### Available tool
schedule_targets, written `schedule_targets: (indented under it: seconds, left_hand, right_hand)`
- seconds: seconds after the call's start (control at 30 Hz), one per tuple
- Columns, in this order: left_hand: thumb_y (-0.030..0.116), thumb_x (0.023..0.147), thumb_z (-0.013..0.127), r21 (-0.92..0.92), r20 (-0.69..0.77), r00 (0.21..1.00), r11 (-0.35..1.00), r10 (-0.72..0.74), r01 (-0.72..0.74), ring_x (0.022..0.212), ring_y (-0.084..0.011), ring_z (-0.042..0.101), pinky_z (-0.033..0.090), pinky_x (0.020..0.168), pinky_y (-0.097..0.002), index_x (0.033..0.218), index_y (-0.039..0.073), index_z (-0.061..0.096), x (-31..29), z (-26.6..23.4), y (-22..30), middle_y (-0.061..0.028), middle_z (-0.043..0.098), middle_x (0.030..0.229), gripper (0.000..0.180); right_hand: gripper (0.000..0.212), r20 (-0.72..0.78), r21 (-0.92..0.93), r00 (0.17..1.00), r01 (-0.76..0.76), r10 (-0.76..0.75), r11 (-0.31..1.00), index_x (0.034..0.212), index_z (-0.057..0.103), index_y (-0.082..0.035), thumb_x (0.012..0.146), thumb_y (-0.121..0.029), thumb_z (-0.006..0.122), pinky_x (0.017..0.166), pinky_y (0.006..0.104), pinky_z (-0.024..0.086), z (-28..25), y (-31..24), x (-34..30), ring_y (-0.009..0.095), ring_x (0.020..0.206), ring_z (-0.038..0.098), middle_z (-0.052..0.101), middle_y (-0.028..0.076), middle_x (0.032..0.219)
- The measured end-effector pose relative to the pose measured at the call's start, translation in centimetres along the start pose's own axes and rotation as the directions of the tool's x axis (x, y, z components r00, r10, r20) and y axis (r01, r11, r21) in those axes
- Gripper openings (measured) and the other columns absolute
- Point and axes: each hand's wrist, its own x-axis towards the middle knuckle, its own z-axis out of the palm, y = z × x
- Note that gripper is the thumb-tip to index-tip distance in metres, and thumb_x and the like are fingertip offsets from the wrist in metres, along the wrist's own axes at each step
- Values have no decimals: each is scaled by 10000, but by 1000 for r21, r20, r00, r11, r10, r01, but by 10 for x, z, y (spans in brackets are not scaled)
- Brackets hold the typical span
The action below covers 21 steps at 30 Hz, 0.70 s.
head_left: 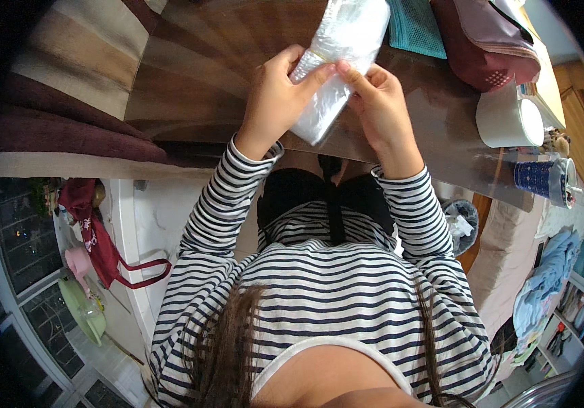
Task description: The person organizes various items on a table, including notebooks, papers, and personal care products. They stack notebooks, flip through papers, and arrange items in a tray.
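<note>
Plastic bundle (350,41) is held at the upper middle of the frame, over the tabletop (200,85). Its slick-looking layers could slide or fan apart if either pinch loosened. It lies between the left fingers (315,79) and right fingers (356,78), both gripping it, thumbs on top, its end jutting below. At upper right lie a teal pouch (417,27) and a maroon bag (475,51).

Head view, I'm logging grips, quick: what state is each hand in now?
Left hand: closed, holding the clear plastic packet, thumb on top.
Right hand: closed, holding the same packet, thumb on top.
</note>
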Motion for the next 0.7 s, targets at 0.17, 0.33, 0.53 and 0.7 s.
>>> schedule_targets:
  seconds: [0.17, 0.33, 0.53, 0.7]
  left_hand:
    - [249, 831, 716, -221, 119, 988, 967, -103, 128, 728, -113, 627, 500, 642, -248, 957, -19, 624, -10, 0, 12, -95, 669, 817, 310]
    - [304, 833, 711, -3, 505, 777, 900, -375, 436, 727, -98, 615, 505, 662, -245, 998, -24, 632, -14, -13, 22, -66, 669, 840, 375]
    - [294, 828, 717, -79, 547, 776, 904, -314, 421, 761, -107, 600, 492, 701, -254, 1044, -63, 615, -36, -10, 12, -90, 670, 882, 430]
    - [308, 842, 693, -115, 470, 870, 966, -150, 229, 792, -133, 638, 517, 748, -284, 1090, -11, 622, -11, -24, 33, -100, 681, 937, 410]
  right_hand:
    - [364, 58, 164, 997, -53, 44, 985, 1112, 559, 32, 848, -185, 684, 808, 289, 529, -6, -5, -2, 160, 881, 643, 648, 115, 1023]
    - [450, 71, 337, 997, -27, 3, 941, 1235, 448, 46, 864, -133, 627, 931, 425, 495, -6, -16, 2, 310, 1074, 590, 583, 210, 1169]
    - [368, -1, 434, 995, -90, 101, 896, 1179, 511, 22, 860, -108, 639, 935, 404, 489, -31, -10, 6, 284, 1067, 604, 622, 187, 1110]
    - [339, -338, 366, 914, 348, -225, 863, 1208, 432, 49, 936, -128, 533, 965, 378, 476, -54, -53, 18, 276, 1133, 557, 554, 199, 1209]
